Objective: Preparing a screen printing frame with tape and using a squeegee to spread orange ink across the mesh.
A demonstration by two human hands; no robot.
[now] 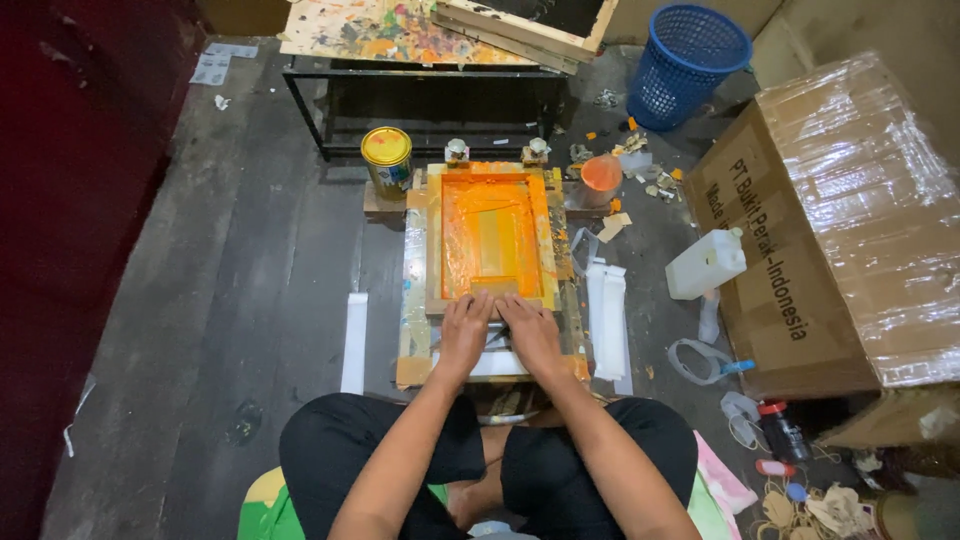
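Note:
A wooden screen-printing frame [433, 240] lies flat on a low board on the floor in front of me, its mesh covered in orange ink [490, 225]. My left hand [466, 330] and my right hand [530, 332] rest side by side on the near edge of the frame, fingers pointing away. Both seem to press on a squeegee [494, 286] at the near end of the ink, though the grip is hard to make out. White paper [500, 364] shows under the frame's near edge. I sit cross-legged in black shorts.
A yellow-lidded paint can [387, 158] stands left of the frame, an orange cone cup [601, 173] to its right. White strips [608, 318], a white jug [706, 264], a wrapped cardboard box [840, 220], a blue basket [686, 62] and a paint-stained table [420, 40] surround it.

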